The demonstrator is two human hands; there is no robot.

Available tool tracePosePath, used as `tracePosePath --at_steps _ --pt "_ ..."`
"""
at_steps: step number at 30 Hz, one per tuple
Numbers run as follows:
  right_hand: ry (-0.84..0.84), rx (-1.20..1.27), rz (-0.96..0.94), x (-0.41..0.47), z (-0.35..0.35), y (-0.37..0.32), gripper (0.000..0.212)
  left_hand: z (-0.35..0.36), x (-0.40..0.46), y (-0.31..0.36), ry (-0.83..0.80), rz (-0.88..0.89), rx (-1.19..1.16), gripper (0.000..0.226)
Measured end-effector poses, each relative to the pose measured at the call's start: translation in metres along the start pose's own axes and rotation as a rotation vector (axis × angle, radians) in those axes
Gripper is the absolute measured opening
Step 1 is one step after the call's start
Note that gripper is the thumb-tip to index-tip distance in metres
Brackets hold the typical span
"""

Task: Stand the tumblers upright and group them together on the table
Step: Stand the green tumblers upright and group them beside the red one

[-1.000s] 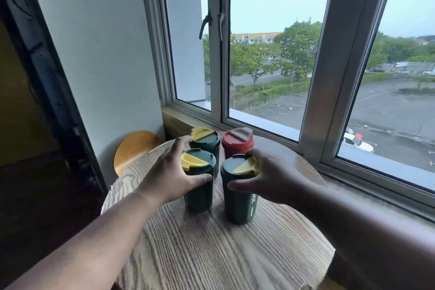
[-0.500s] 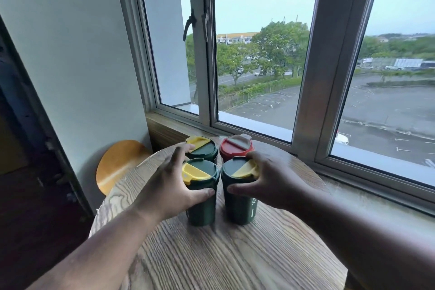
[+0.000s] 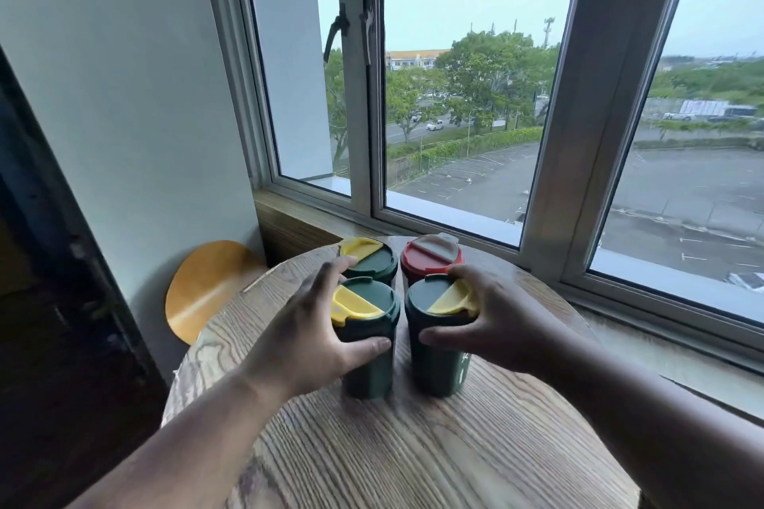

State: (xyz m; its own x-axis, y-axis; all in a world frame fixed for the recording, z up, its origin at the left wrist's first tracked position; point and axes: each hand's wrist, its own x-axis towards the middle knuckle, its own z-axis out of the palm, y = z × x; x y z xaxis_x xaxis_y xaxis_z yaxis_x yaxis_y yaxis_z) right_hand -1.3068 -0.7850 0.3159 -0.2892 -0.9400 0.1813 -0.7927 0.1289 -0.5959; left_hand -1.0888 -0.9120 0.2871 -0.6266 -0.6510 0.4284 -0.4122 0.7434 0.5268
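Tumblers stood upright in a tight two-by-two cluster toward the far side of the round table [image 3: 413, 459], near the window sill [image 3: 306, 219]. Front left tumbler [image 3: 368, 343]: dark green, matte, tapered body, green lid with a yellow half-moon flap. Front right tumbler [image 3: 440, 343]: same build, flap on its right side, pale marking low on the body, too blurred to read. Back left tumbler [image 3: 368, 258]: green, yellow flap. Back right tumbler [image 3: 430, 258]: red, with a grey flap.

Left hand [image 3: 306, 339] wrapped the front left tumbler just under the lid, thumb across the near face, fingers curled round the far side, fingertips close to the back left one. Right hand [image 3: 492, 322] gripped the front right tumbler the same way, thumb on the near face, fingers over the lid edge.

A narrow gap showed between the two front tumblers; front and back rows sat close, contact could not be told.

Table top was wood with heavy open grain and a rounded edge. Near half of the top was bare, with free surface left and right of the cluster. Far edge ran just beside the sill. Round yellow wooden seat [image 3: 206, 289] leaned against the wall [image 3: 124, 95], left of the table.
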Motion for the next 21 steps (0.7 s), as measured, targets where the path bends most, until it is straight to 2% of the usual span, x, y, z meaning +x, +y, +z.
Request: tracePosePath --at_steps 3,6,13,18,21 --pt "-0.022 0.006 0.014 0.000 -0.003 -0.001 0.052 -0.001 -0.001 0.000 0.000 -0.010 -0.002 0.099" --pt "-0.053 0.044 0.048 -0.001 -0.006 -0.002 0.075 -0.002 -0.002 0.001 0.019 -0.005 0.005 0.099" --pt "-0.068 0.013 0.056 -0.004 -0.010 -0.006 0.079 0.000 -0.001 0.011 0.069 -0.023 0.040 0.093" --pt "-0.074 -0.023 0.037 -0.004 -0.013 -0.005 0.077 0.002 -0.002 0.014 0.054 -0.041 0.045 0.092" --pt "-0.081 -0.058 0.018 -0.004 -0.013 -0.002 0.083 0.000 -0.004 0.016 0.025 -0.051 0.072 0.094"
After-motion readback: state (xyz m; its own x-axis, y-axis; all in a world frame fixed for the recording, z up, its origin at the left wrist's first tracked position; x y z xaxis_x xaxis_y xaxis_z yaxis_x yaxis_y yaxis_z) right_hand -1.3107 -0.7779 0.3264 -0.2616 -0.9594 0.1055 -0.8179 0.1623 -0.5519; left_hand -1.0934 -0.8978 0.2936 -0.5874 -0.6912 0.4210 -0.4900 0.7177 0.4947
